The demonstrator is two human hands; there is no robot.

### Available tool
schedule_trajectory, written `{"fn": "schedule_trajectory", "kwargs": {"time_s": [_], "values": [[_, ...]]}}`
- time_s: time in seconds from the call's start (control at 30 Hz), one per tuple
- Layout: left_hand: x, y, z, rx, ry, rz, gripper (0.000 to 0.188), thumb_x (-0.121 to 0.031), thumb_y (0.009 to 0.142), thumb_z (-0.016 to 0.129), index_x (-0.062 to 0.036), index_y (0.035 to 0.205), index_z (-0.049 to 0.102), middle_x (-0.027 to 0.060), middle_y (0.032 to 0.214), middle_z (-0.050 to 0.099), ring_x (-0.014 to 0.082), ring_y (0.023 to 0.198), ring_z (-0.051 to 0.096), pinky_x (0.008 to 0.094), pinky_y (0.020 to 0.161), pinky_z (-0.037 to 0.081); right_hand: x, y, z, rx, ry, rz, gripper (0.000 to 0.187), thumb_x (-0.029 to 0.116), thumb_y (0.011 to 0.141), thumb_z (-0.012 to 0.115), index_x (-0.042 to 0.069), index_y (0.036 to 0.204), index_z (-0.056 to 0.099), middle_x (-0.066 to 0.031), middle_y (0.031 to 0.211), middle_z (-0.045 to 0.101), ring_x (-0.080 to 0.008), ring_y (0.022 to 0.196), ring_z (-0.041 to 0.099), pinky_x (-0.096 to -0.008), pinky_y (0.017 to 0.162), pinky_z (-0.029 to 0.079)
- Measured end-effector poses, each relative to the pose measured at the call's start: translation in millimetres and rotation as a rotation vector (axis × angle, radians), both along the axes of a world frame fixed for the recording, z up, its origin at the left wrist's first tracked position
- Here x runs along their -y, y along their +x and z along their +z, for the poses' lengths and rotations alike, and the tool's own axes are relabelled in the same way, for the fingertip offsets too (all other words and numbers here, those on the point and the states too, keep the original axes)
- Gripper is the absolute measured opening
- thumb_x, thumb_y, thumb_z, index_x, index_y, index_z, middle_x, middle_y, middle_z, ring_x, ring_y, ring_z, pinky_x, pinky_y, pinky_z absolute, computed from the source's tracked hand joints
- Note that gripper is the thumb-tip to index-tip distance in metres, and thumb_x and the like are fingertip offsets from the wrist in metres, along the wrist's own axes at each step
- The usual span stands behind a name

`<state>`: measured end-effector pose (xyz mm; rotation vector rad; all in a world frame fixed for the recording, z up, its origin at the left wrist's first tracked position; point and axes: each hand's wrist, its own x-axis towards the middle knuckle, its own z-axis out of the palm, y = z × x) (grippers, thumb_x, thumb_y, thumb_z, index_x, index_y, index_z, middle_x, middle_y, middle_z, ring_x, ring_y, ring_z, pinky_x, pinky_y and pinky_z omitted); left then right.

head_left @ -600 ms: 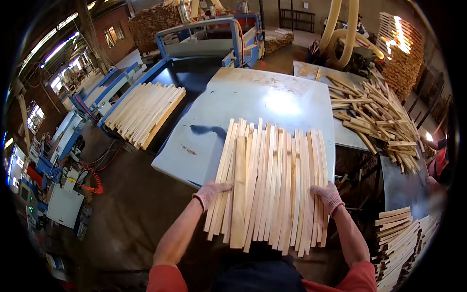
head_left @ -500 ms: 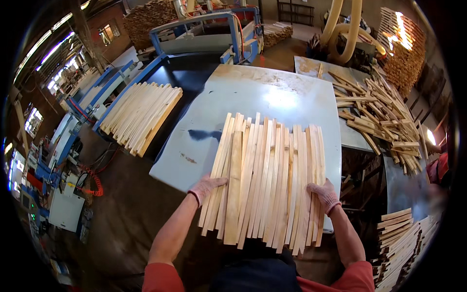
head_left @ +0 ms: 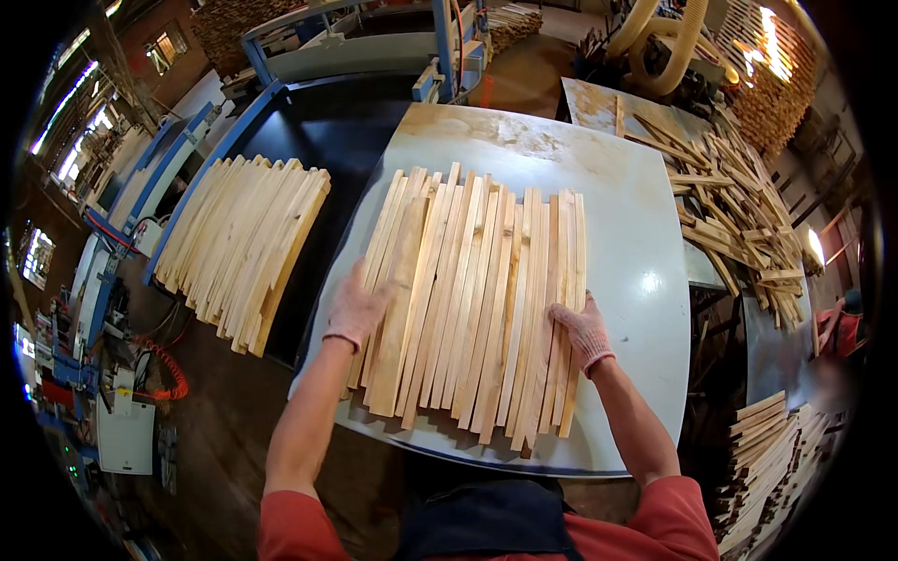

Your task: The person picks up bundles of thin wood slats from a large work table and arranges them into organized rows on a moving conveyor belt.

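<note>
A row of pale wooden strips point(head_left: 468, 309), laid side by side with uneven ends, rests on the large light-grey tabletop point(head_left: 627, 243) in front of me. A wider strip lies on top near its left side. My left hand point(head_left: 357, 307), in a pinkish knitted glove, clasps the row's left edge, with its thumb over the strips. On the opposite edge, my right hand point(head_left: 582, 329), gloved alike, presses with its thumb on top; its other fingers are partly hidden. The row is held between both hands.
Left of the tabletop, a second row of strips point(head_left: 241, 248) lies on a dark machine bed point(head_left: 351, 122) with a blue frame. A loose heap of wood pieces point(head_left: 739, 210) covers a table at right. Stacked strips point(head_left: 772, 467) stand at lower right, near another person point(head_left: 837, 327).
The strips have moved away from my body and leftward, and now lie farther onto the tabletop. Both hands have moved with them. The view has shifted a little.
</note>
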<state>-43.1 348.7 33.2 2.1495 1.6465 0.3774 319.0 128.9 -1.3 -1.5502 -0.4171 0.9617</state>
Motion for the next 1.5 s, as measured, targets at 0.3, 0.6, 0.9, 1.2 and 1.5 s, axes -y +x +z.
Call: {"fn": "schedule_trajectory", "kwargs": {"time_s": [0.3,0.6,0.9,1.2,1.5], "values": [[4.2,-18.4,14.0,0.016,-0.025,-0.003,0.060,-0.043,0.081,0.080,0.0027,0.118,0.069,0.0281,0.131,0.062,0.0436,0.124,0.061,0.0502,0.106,0.052,-37.8,-29.1,61.7,0.806,-0.731,0.236,0.082,0.056,0.095,0.073,-0.006,0.146,0.058,-0.0243,0.129,0.072,-0.0405,0.116,0.072,-0.0453,0.108,0.055],[-80.2,-88.8,-2.6,0.672,-0.350,0.077,0.054,-0.041,0.092,0.070,0.0097,0.109,0.068,0.0258,0.105,0.074,0.0326,0.100,0.072,0.0421,0.091,0.055,-54.3,-84.2,37.9,0.951,-0.966,-0.170,0.080,0.065,0.098,0.060,-0.002,0.141,0.062,-0.0284,0.139,0.066,-0.0439,0.132,0.064,-0.0511,0.111,0.052],[-119.9,-71.7,-20.8,0.063,-0.174,-0.232,0.069,-0.056,0.102,0.046,0.0045,0.110,0.078,0.0341,0.117,0.073,0.0510,0.114,0.070,0.0552,0.100,0.054,-42.9,-85.9,12.2,1.253,-0.636,-0.381,0.075,0.049,0.096,0.067,-0.004,0.148,0.057,-0.0287,0.134,0.068,-0.0426,0.130,0.064,-0.0527,0.110,0.050],[-65.1,-104.2,-11.7,0.334,-0.177,-0.299,0.040,-0.039,0.099,0.065,-0.0041,0.117,0.070,0.0221,0.098,0.074,0.0442,0.098,0.071,0.0504,0.086,0.056,70.3,-360.9,47.0,0.954,-0.056,-0.069,0.066,0.018,0.090,0.082,0.001,0.149,0.059,-0.0137,0.093,0.075,-0.0319,0.079,0.075,-0.0404,0.074,0.061],[-56.2,-162.9,-11.1,0.161,0.036,-0.452,0.083,-0.043,0.092,0.078,-0.0024,0.158,0.047,0.0276,0.139,0.062,0.0448,0.125,0.065,0.0506,0.104,0.055,34.5,-410.8,51.2,0.335,-0.247,0.295,0.088,0.035,0.093,0.080,-0.002,0.162,0.041,-0.0286,0.139,0.066,-0.0419,0.129,0.066,-0.0436,0.111,0.052]]}}
